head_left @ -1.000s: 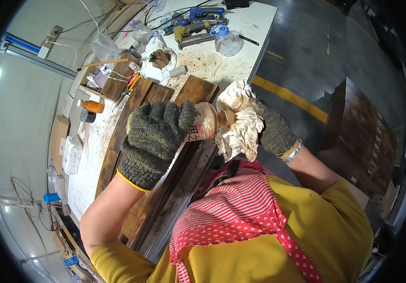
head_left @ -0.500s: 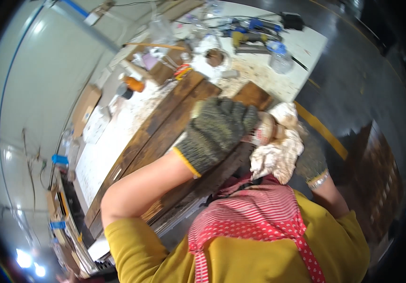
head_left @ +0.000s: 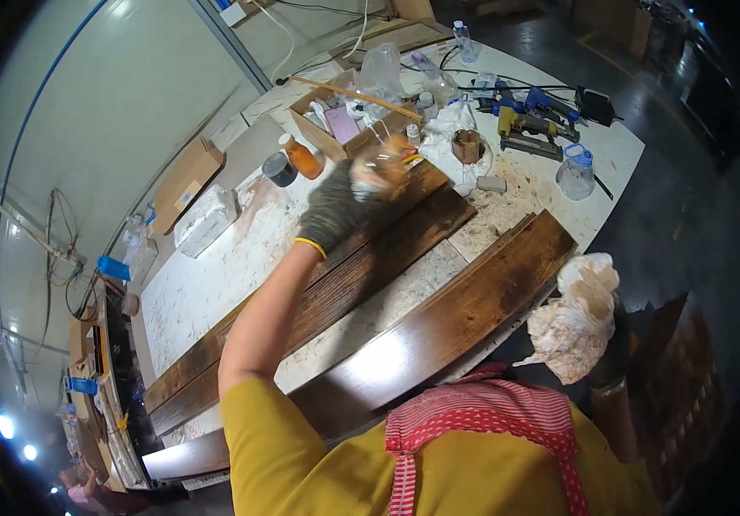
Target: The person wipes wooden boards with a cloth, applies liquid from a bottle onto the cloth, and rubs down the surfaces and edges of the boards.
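Observation:
My left hand (head_left: 333, 206), in a dark knit glove with a yellow cuff, grips a clear plastic bottle (head_left: 376, 175) above the far ends of two brown wooden boards (head_left: 361, 271). Motion blurs the bottle. A crumpled, stained white rag (head_left: 570, 331) is bunched in my right hand (head_left: 618, 340), whose dark glove is mostly hidden behind it. Just left of the rag lies a glossy dark-stained board (head_left: 422, 340) along the near side of the table.
On the stained white table (head_left: 189, 314) stand an orange bottle (head_left: 303, 160), a dark cup (head_left: 279, 169) and a cardboard box (head_left: 336, 142) of odds and ends. A nail gun (head_left: 529, 133), a jug (head_left: 575, 176) and a brown-stained cup (head_left: 467, 146) sit at the back.
My left hand has carried the bottle away from the rag, to the far left over the boards. My right hand and the rag have shifted right and lower in view, uncovering the near board.

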{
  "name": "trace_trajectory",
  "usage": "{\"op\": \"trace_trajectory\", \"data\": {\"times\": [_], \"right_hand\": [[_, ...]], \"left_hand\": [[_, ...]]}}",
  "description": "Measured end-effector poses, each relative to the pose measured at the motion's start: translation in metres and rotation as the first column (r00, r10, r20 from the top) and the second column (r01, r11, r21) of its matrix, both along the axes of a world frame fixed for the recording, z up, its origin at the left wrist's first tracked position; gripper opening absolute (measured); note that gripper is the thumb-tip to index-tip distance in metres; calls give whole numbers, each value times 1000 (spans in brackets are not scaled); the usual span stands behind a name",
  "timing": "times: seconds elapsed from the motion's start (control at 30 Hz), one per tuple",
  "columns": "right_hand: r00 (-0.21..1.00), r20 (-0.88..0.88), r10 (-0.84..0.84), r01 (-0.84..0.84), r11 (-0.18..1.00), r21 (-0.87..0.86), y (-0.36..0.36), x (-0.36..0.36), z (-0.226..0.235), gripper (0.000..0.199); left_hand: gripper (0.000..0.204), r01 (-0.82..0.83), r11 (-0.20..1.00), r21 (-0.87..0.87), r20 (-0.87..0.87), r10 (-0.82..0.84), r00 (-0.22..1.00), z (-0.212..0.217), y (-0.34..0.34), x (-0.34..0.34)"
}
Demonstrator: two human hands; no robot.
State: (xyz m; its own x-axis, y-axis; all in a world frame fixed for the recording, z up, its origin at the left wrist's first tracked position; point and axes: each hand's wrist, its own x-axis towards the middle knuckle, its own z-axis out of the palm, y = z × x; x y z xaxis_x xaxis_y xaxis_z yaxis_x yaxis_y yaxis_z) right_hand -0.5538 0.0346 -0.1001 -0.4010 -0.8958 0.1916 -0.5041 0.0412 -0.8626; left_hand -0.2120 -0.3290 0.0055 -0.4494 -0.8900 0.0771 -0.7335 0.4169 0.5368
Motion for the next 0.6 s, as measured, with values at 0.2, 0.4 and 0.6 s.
{"op": "trace_trajectory", "data": {"times": [0.2, 0.4, 0.6], "right_hand": [[317, 925, 210, 200, 938, -282, 63, 16, 7, 51], [643, 766, 0, 223, 957, -187, 119, 22, 8, 52], [417, 870, 263, 220, 900, -377, 152, -38, -9, 53]], "left_hand": [[79, -549, 835, -16, -289, 522, 802, -80, -95, 74], [94, -753, 652, 90, -348, 729, 590, -160, -148, 113], [89, -340, 936, 95, -464, 344, 816, -160, -118, 133]]}}
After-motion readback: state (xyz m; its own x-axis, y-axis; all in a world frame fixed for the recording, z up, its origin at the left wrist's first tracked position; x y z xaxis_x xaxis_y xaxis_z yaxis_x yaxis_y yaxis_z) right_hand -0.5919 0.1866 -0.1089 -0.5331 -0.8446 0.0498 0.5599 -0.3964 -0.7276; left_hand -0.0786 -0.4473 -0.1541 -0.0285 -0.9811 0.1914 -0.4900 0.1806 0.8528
